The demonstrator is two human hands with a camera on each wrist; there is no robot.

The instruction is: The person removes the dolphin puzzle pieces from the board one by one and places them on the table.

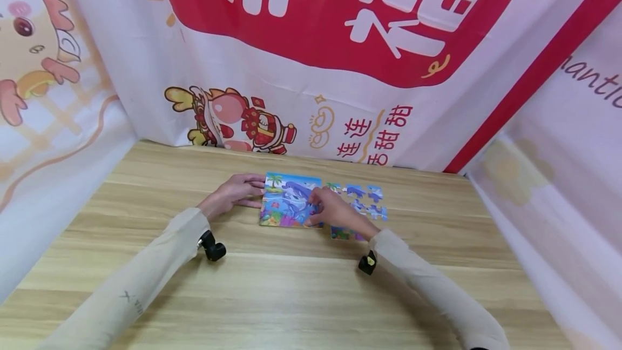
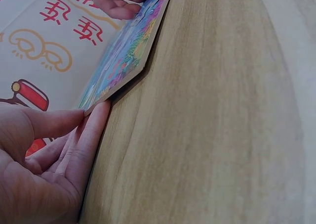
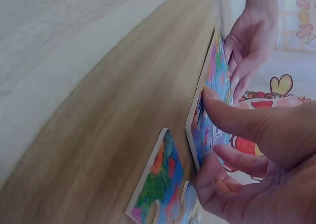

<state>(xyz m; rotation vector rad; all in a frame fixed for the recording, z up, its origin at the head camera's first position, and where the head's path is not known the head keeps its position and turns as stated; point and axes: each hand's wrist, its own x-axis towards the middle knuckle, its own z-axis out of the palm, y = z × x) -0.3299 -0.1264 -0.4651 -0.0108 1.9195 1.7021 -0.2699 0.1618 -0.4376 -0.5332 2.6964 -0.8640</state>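
Observation:
A jigsaw board (image 1: 284, 210) with a bright dolphin, palm and coral picture sits on the wooden table in front of me. My left hand (image 1: 238, 190) is at its left edge. In the left wrist view, the thumb and a finger (image 2: 94, 127) pinch a corner of the board (image 2: 123, 61). My right hand (image 1: 334, 209) holds the board's right side. The right wrist view shows its thumb (image 3: 232, 117) on the board's face near the edge, with the other fingers curled at the side.
Loose jigsaw pieces (image 1: 376, 212) lie in rows right of the board, partly behind my right hand. One cluster with green and orange coral (image 3: 159, 177) lies close to the board. A printed curtain (image 1: 272, 69) hangs behind the table (image 1: 301, 296), with more cloth at both sides.

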